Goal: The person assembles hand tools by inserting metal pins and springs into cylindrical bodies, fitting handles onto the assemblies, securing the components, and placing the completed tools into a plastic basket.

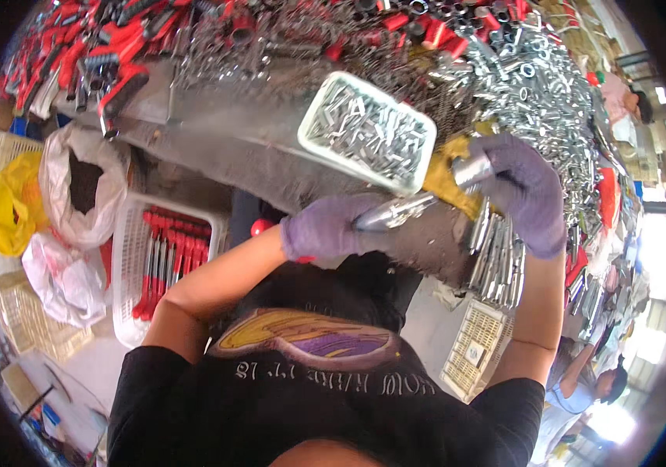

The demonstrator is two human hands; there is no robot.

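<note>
My left hand (325, 227), in a purple glove, is closed around a shiny chrome metal tool part (395, 212) that narrows toward its right end. My right hand (527, 191), gloved alike, grips a short chrome cylinder (471, 170), which looks like a socket. The two pieces are apart. Just beyond my left hand, a white plastic tray (356, 170) holds many small metal pins. A yellow cloth or glove (443, 173) lies between the tray and my right hand.
Chrome parts (527, 89) are heaped at the right, and red-handled tools (123, 47) at the far left. Slim metal rods (498, 261) stand near my right forearm. A white basket (126, 272) with red-handled tools and sacks (76, 280) sit at left. A person (570, 401) is at lower right.
</note>
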